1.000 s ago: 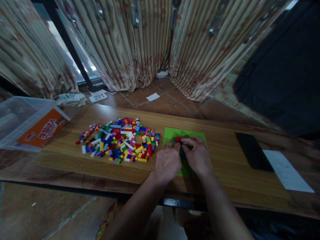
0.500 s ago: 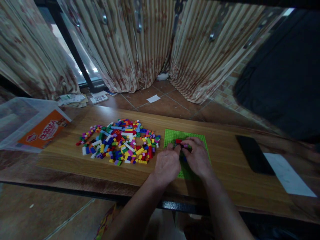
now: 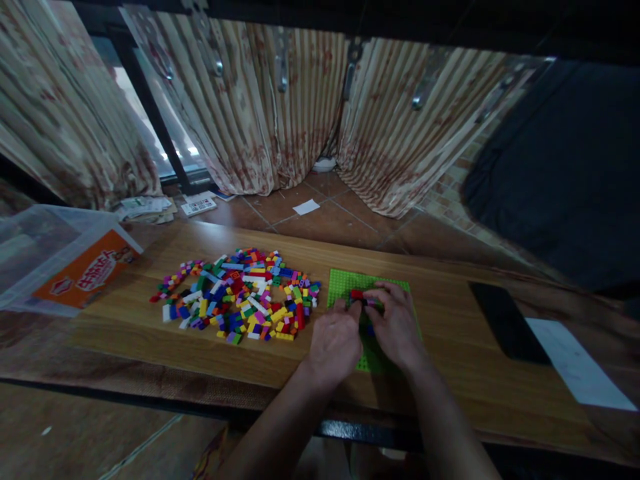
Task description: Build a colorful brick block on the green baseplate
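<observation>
A green studded baseplate (image 3: pixel 345 279) lies on the wooden table, and both of my hands are over it. Small toy bricks sit on it between my fingertips: a red brick (image 3: pixel 357 294) shows at the far side, with purple and dark ones partly covered behind it. My left hand (image 3: pixel 336 340) is closed, its thumb and index finger pressed together at the near left of these bricks; what it pinches is hidden. Curled around their right side, my right hand (image 3: pixel 397 323) grips the small cluster with thumb and fingers.
Left of the baseplate spreads a pile of loose multicoloured bricks (image 3: pixel 240 297). A clear plastic box (image 3: pixel 30 267) with an orange label stands at the table's left end. A black flat object (image 3: pixel 505 323) and a white paper sheet (image 3: pixel 580 363) lie at the right.
The camera has tilted up slightly, so the whole scene sits lower in view. Both hands keep nearly the same place at the bricks; finger positions differ only slightly.
</observation>
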Demonstrator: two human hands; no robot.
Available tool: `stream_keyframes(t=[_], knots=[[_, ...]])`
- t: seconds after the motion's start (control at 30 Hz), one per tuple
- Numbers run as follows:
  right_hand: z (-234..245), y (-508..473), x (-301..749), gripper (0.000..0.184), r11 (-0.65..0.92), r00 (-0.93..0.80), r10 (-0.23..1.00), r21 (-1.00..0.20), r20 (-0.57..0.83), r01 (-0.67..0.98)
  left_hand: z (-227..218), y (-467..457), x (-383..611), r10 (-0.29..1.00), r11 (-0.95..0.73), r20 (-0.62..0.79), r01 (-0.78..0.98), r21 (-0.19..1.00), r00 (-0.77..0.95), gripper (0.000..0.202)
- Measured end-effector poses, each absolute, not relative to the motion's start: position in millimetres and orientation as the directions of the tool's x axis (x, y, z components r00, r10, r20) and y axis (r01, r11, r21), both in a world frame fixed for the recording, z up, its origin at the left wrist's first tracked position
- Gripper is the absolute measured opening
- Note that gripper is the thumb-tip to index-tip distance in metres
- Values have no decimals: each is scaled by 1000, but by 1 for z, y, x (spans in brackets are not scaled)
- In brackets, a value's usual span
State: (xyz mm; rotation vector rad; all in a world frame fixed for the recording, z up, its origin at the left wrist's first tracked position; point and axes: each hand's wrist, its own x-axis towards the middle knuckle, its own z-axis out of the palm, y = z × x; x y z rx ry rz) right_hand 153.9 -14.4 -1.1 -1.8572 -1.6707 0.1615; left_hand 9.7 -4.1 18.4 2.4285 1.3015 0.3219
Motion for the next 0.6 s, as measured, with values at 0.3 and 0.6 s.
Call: stream_keyframes(t=[0.3,0.6], knots=[[-2,-15,154,20,4,179,927,-486,329,874,21,-6,13,842,-491,-12,774,401,540,41],[-3,-14,157,15,57,126,926,-462,355,885,21,-5,11,832,-483,-38,757,441,553,44]])
